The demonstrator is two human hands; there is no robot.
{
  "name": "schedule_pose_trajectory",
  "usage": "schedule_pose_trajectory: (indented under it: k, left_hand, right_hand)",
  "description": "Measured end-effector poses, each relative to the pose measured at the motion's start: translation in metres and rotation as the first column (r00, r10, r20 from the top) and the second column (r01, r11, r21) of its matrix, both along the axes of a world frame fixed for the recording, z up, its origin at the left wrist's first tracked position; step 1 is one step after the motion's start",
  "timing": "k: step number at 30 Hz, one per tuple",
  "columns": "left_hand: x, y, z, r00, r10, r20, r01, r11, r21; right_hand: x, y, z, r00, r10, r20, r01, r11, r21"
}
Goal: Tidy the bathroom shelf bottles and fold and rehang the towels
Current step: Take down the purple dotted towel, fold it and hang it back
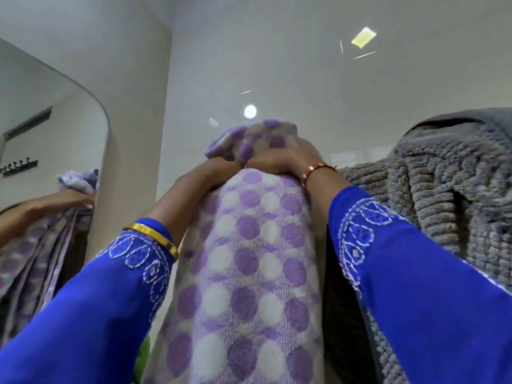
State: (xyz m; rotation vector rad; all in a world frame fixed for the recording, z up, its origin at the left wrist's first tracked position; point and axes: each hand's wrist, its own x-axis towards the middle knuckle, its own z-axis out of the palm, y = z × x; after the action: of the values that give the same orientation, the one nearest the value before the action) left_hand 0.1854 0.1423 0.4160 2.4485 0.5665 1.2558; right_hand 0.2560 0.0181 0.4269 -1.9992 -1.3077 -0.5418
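Observation:
A purple and white dotted towel (pixel 249 259) hangs down in front of me from a high point against the white wall. Its top end bunches up above my hands. My left hand (pixel 213 173) and my right hand (pixel 277 164) press side by side on the towel's top fold, both gripping the cloth. Whatever the towel hangs over is hidden under the cloth and my hands. Both arms wear blue embroidered sleeves.
A thick grey ribbed towel (pixel 448 195) hangs close on the right, touching my right forearm. On the left a mirror (pixel 50 151) reflects my arm, the dotted towel and a row of hooks. Something green (pixel 142 358) shows low down.

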Motion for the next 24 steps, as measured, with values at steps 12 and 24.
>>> schedule_pose_trajectory:
  k: [12, 24]
  left_hand:
    - [-0.001, -0.012, -0.025, 0.905, 0.004, 0.426, -0.250, 0.814, 0.523]
    - [-0.012, -0.014, 0.020, 0.966, -0.081, -0.245, 0.119, 0.982, 0.144]
  right_hand:
    - [-0.001, 0.011, -0.022, 0.850, -0.288, 0.441, 0.103, 0.912, 0.397]
    - [-0.018, -0.010, 0.021, 0.969, -0.081, 0.232, 0.153, 0.939, -0.309]
